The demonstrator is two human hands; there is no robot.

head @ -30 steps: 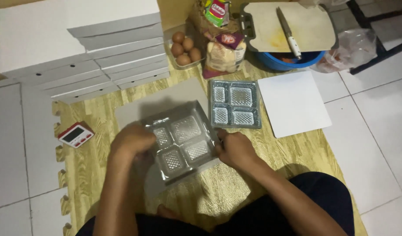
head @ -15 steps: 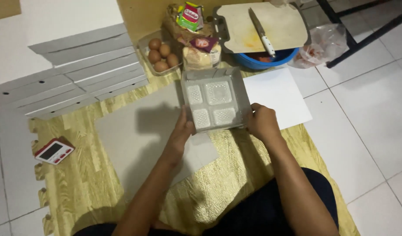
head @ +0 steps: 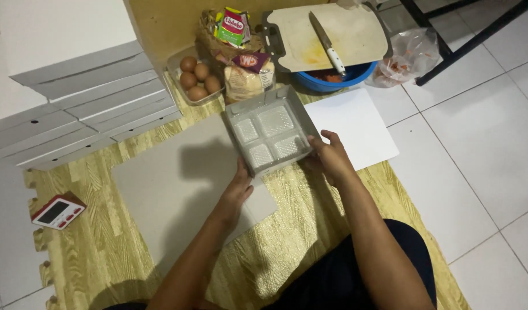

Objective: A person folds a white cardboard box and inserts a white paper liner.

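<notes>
On the yellow foam floor mat (head: 310, 229), seen from the head camera, a grey box with a clear four-compartment tray (head: 269, 136) is held between both hands, tilted with its far edge raised toward the food items. The left hand (head: 239, 186) is closed on the near-left corner of the box, thumb on the rim; the right hand (head: 331, 156) is closed on the near-right edge, fingers wrapped round the side. The box is held just above a large grey cardboard sheet (head: 178, 189), beside a white sheet (head: 353, 126). Behind it lie a container of brown eggs (head: 198, 77), snack packets (head: 244, 69), and a blue bowl (head: 333, 77) topped by a cutting board with a knife (head: 327, 43). A stack of flat white boxes (head: 74, 97) is seen at the left, and a small red-and-white timer (head: 58, 211) near the mat's edge.

Compared with a second ago, the tray has been carried from low on the mat, close to the body, up and away. The separate tray once lying beside it is no longer seen apart, so one has seemingly been set into the other.
</notes>
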